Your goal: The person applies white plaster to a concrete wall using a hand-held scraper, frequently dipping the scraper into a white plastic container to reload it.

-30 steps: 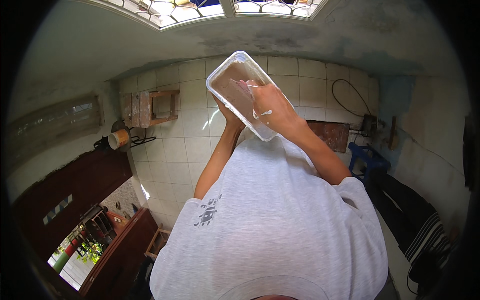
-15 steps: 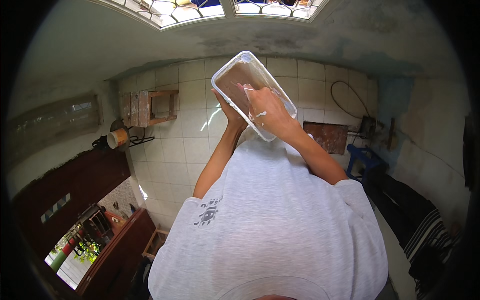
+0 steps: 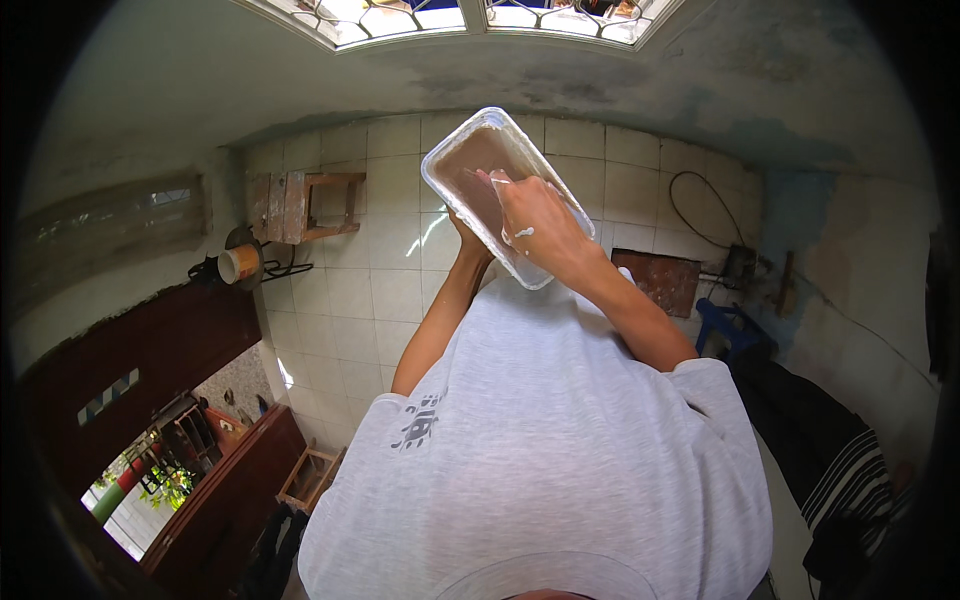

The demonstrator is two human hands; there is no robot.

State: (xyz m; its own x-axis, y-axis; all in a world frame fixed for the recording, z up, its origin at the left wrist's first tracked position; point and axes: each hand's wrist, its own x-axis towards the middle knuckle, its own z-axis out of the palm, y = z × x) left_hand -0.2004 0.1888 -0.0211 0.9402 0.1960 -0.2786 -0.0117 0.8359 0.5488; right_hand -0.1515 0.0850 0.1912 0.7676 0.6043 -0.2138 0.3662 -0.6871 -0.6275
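Curled, the fingers of the right hand (image 3: pixel 540 218) reach into the white tub (image 3: pixel 527 152); whether they grasp a tool, one cannot tell. Below that grip, the left hand (image 3: pixel 466 231) holds the tub from its left side, partly hidden behind it. For good work, this support should be firm, and the right hand gentle through the brown mix (image 3: pixel 470 163).

Left hand (image 3: pixel 470 236) mostly hidden behind tub (image 3: pixel 520 152); window (image 3: pixel 476 15) cut off.

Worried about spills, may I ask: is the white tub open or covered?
Open: the right hand reaches into the tub through its uncovered top.
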